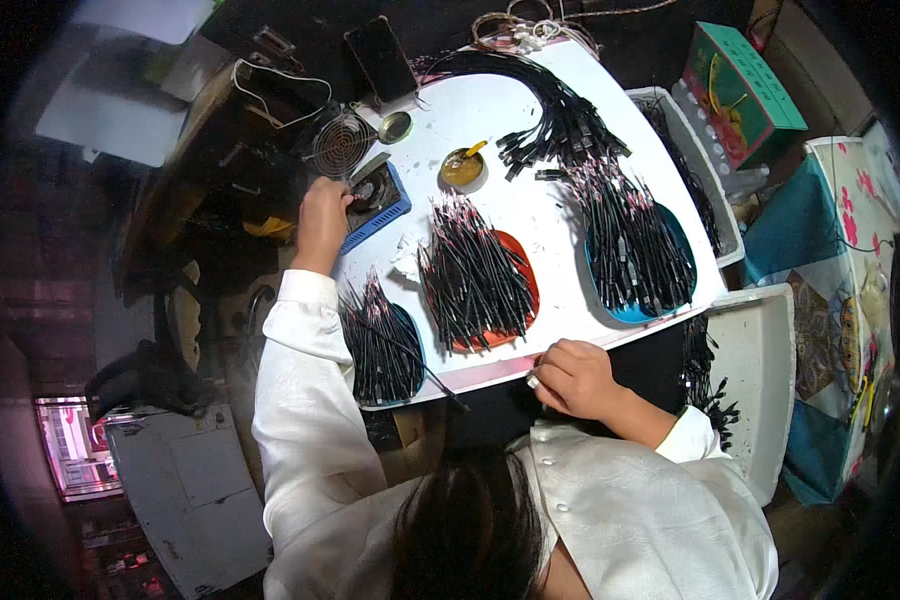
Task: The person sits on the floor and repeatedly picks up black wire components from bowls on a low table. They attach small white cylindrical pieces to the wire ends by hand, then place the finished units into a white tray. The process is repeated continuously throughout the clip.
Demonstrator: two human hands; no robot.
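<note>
My left hand (322, 215) is stretched out to the near left side of a blue box-shaped device (395, 212) with a dark round hollow on top. Its fingertips are pinched together over that device; whatever they hold is too small to make out. My right hand (575, 380) rests at the front edge of the white table (560, 250), fingers curled, their inside hidden. Black cables with reddish wire ends lie bundled in an orange tray (530, 300), a blue tray (632, 315) at the right and another blue tray (417, 340) below my left wrist.
A round tin (464, 171) with a yellow-handled tool stands mid-table, its lid (395, 127) farther left. Behind the device is a round fan grille (340, 143). More cables (570, 125) curve along the back. White bins (765, 390) and a green box (745, 95) stand right.
</note>
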